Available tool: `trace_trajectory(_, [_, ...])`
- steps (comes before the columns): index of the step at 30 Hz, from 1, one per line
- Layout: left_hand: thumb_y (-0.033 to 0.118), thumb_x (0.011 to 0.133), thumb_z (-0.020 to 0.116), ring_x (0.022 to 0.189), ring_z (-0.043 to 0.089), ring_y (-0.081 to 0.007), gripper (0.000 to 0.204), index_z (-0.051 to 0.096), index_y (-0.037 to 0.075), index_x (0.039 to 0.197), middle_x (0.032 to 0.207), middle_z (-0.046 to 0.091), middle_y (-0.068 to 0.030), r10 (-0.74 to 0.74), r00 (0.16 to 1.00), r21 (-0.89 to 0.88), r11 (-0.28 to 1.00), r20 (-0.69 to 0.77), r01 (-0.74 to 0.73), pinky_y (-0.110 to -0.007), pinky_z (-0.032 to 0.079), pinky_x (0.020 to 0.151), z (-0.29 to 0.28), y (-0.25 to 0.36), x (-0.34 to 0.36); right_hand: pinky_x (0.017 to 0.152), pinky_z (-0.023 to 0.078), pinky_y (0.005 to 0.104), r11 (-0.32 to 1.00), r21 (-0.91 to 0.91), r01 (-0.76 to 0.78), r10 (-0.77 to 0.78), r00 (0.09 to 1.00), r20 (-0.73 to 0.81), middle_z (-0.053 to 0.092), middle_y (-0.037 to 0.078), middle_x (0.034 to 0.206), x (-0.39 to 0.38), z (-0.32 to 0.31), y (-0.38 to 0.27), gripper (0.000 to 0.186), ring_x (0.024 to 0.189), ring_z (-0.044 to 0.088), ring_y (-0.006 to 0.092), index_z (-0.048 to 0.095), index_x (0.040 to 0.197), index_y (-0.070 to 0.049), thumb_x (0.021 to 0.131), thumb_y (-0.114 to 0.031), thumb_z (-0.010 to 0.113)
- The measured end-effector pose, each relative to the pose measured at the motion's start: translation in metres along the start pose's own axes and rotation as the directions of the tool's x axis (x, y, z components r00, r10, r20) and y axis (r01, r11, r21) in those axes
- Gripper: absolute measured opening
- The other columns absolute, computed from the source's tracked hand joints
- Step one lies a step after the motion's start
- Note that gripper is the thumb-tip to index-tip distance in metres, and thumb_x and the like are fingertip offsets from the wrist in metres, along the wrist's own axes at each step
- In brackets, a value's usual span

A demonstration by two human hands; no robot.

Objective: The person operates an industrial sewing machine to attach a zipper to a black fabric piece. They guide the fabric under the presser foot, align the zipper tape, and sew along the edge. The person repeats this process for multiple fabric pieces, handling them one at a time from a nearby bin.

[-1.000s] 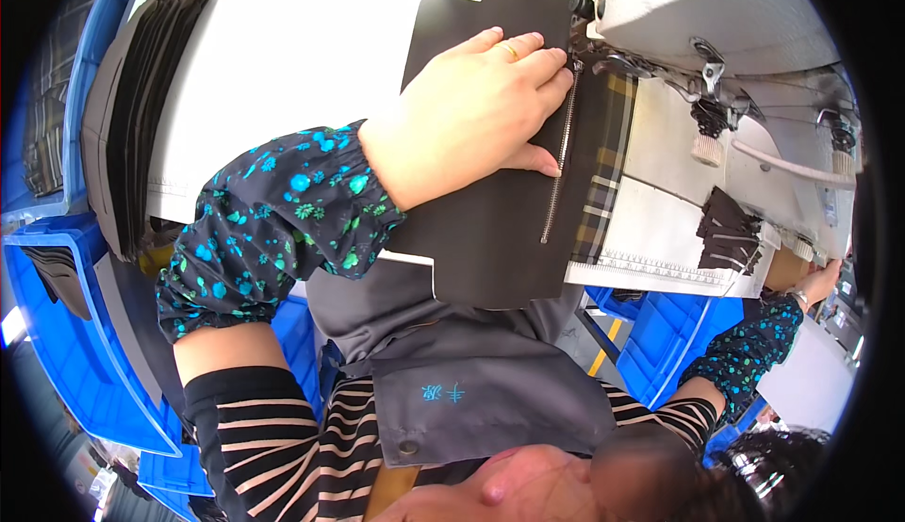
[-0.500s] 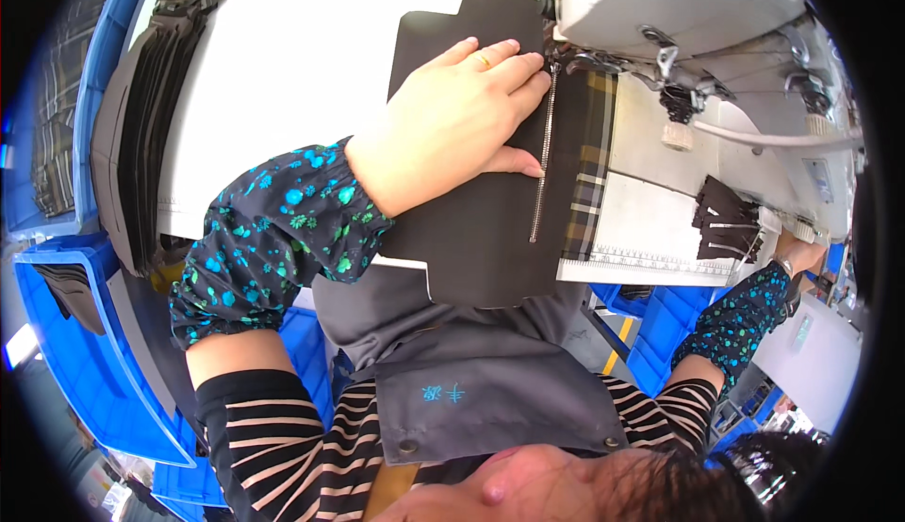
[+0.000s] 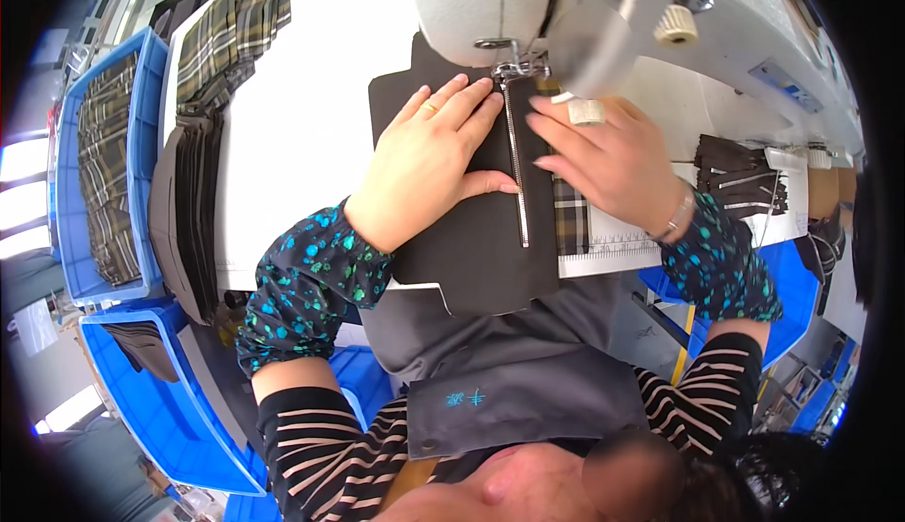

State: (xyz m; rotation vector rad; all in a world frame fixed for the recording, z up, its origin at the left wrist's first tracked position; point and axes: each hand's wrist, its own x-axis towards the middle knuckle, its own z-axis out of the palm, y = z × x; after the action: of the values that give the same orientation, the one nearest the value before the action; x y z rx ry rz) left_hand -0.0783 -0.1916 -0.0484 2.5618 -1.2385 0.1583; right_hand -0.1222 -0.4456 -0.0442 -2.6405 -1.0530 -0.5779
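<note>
Dark brown cloth, cut as a notched panel (image 3: 471, 272), lies at the presser foot (image 3: 516, 69), most of it stretching from the foot toward the seated person. A silvery zip (image 3: 522, 219) runs along it, its upper end just at the foot. Nearer the person and left of the foot, the left hand (image 3: 426, 159) rests flat on the panel, fingers spread, gripping nothing, thumb tip beside the zip. Right of the foot, the right hand (image 3: 617, 159) has its fingers loosely apart near the plaid cloth (image 3: 571, 220); nothing shows between them, and I can't tell whether they touch it. I'd judge this piece early along: the zip is laid straight, but nearly all of it sits short of the foot, and I can't make out stitches. Well left of the foot sits a stack of brown pieces (image 3: 189, 216).
</note>
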Motion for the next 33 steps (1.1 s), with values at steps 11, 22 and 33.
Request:
trace_trajectory(11, [0.051,0.075,0.082,0.136,0.055,-0.0345,0.085,0.062,0.000,0.139,0.141,0.061,-0.0146,-0.016,1.000,-0.029,0.999,-0.018,0.015,-0.045,0.045,0.114,-0.002,0.004,0.002,0.089,0.050,0.0378,0.999,0.030,-0.042,0.042,0.999,-0.021,0.067,0.003,0.103,0.006,0.025,-0.004,0.032,0.107,0.058,0.0236,0.073,0.103,-0.006,0.081,-0.028,0.081])
trace_trajectory(22, [0.052,0.074,0.082,0.134,0.056,-0.0341,0.084,0.063,0.001,0.138,0.138,0.064,-0.0137,-0.003,0.999,0.008,1.000,-0.042,0.004,-0.043,0.046,0.112,-0.002,0.000,0.004,0.081,0.053,0.0370,0.933,0.199,-0.298,0.337,0.920,-0.200,0.075,0.008,0.089,0.015,-0.011,0.028,0.014,0.085,0.069,0.0244,0.079,0.098,-0.007,0.092,-0.018,0.073])
trace_trajectory(33, [0.057,0.077,0.077,0.136,0.055,-0.0342,0.086,0.061,0.001,0.140,0.142,0.062,-0.0140,0.009,1.000,0.052,0.999,-0.019,-0.008,-0.044,0.045,0.114,-0.001,0.002,0.001,0.073,0.054,0.0354,0.827,0.420,-0.375,0.504,0.825,-0.255,0.078,0.011,0.088,0.018,-0.009,0.032,0.015,0.078,0.072,0.0264,0.080,0.100,-0.004,0.096,-0.012,0.068])
